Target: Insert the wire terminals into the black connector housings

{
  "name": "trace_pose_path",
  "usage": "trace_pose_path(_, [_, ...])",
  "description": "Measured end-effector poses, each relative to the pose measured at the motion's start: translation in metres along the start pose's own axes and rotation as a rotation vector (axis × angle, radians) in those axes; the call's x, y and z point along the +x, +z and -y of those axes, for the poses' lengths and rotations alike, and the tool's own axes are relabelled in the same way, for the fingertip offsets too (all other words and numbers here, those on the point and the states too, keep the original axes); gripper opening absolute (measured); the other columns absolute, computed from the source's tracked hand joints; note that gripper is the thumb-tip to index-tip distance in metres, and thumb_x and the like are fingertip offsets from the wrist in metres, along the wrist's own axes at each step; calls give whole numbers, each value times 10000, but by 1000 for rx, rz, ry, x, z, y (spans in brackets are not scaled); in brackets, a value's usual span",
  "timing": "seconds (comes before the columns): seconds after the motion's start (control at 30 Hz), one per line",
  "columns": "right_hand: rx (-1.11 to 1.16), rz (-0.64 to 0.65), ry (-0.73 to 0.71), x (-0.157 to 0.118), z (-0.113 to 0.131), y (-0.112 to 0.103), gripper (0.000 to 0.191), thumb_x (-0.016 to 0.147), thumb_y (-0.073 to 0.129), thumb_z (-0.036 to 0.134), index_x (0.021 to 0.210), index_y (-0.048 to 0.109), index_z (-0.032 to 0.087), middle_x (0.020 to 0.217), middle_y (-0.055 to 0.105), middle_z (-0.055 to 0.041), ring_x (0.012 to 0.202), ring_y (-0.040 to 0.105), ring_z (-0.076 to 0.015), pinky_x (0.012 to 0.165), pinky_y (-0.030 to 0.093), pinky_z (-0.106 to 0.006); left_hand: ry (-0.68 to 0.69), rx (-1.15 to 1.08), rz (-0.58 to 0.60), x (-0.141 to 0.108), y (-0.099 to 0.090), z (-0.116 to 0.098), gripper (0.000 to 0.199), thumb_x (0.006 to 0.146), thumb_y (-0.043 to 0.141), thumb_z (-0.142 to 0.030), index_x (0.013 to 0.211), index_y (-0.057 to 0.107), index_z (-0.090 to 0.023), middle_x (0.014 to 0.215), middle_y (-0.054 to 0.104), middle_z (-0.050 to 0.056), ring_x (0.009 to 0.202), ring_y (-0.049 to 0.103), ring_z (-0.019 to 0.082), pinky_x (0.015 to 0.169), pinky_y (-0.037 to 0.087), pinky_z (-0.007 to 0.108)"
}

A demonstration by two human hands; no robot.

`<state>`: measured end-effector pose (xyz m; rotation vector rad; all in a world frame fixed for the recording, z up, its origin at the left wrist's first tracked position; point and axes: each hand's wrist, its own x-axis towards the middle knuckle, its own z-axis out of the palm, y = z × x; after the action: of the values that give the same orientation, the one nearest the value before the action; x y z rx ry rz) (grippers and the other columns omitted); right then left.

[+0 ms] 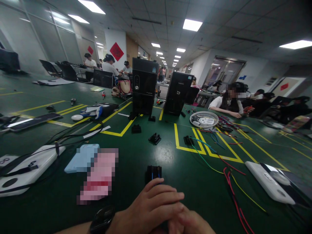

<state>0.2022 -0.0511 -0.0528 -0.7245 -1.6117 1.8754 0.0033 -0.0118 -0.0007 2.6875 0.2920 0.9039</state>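
Note:
My left hand [151, 204] comes in from the bottom, a black watch [102, 219] on its wrist. Its fingers are stretched out and lie over my right hand [193, 221], touching it. Most of the right hand's fingers are hidden beneath, so what they do cannot be made out. Just beyond the left fingertips is a small black block [150, 169] with blue strips or wires on it. Further out on the green table [136, 152] lie a black clip-like part [155, 138] and another black block [136, 128].
Red wires [230, 185] and a third black block [188, 140] lie right. A white basket [204, 119] stands behind. Two black computer towers [145, 87] [177, 92] rise ahead. Pink [101, 175] and blue [83, 158] items lie left. A person [231, 100] sits opposite.

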Motion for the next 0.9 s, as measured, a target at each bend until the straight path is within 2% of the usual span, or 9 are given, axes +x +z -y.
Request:
trace_pose_path(0.17, [-4, -22, 13, -2, -1, 5, 541, 907, 326, 649, 905, 677, 237, 672, 502, -5, 522, 473, -119, 540, 442, -266, -51, -176, -25, 3, -1, -7, 392, 1009, 289, -419, 1348, 356, -232, 1366, 507, 72, 1278, 446, 159, 1138, 262, 370])
trace_pose_path(0.27, [4, -37, -45, -11, -4, 0, 504, 830, 486, 670, 1144, 607, 295, 825, 549, -20, 552, 489, -117, 545, 442, -271, -124, -277, -79, 4, 1, -10, 420, 989, 367, -417, 1375, 335, -255, 1362, 516, 74, 1273, 465, 174, 1104, 342, 345])
trace_pose_path(0.33, [28, -27, -119, -14, -6, -2, 661, 741, 619, 658, 1310, 467, 357, 971, 535, -30, 581, 498, -103, 559, 443, -268, -154, -316, -124, 3, 3, -10, 416, 979, 401, -407, 1368, 365, -263, 1339, 542, 72, 1255, 491, 182, 1071, 392, 322])
trace_pose_path(0.4, [60, -20, -204, -13, -6, -2, 794, 681, 671, 662, 1371, 360, 420, 1039, 491, -26, 584, 482, -84, 534, 426, -243, -186, -346, -163, 3, 7, -8, 389, 979, 405, -401, 1338, 418, -252, 1295, 582, 73, 1233, 515, 186, 1053, 414, 307])
trace_pose_path(0.5, [96, -80, -255, -9, -2, 3, 864, 616, 687, 705, 1368, 340, 458, 1065, 450, -22, 571, 430, -64, 471, 357, -192, -222, -392, -209, 4, 14, -4, 324, 991, 387, -385, 1255, 490, -228, 1199, 642, 63, 1155, 580, 176, 1061, 408, 316])
trace_pose_path(0.57, [114, -129, -240, -6, 1, 9, 872, 618, 714, 671, 1370, 324, 467, 1117, 449, -32, 554, 403, -50, 453, 315, -175, -228, -401, -265, 5, 17, -3, 273, 995, 388, -359, 1198, 512, -225, 1110, 676, 45, 1053, 637, 158, 1069, 400, 335])
trace_pose_path(0.7, [100, -217, -249, -1, -5, 18, 711, 754, 696, 523, 1356, 318, 481, 1167, 472, -39, 571, 445, -60, 483, 357, -186, -242, -351, -327, 4, 17, -4, 267, 990, 408, -359, 1197, 507, -223, 1062, 684, 31, 990, 660, 147, 1080, 386, 342])
trace_pose_path(0.8, [76, -201, -324, 3, -10, 19, 694, 733, 663, 615, 1332, 345, 472, 1097, 510, -34, 557, 474, -76, 466, 395, -199, -219, -349, -313, 5, 10, -9, 285, 994, 384, -388, 1175, 515, -211, 1049, 685, 34, 973, 662, 145, 1090, 373, 346])
trace_pose_path(0.9, [-104, -169, -277, 1, -2, 19, 626, 773, 541, 698, 1317, 386, 427, 1026, 571, -42, 559, 540, -113, 431, 422, -215, -192, -368, -305, 7, 3, -14, 366, 997, 306, -448, 1143, 538, -206, 984, 696, 32, 923, 670, 145, 1082, 384, 355])
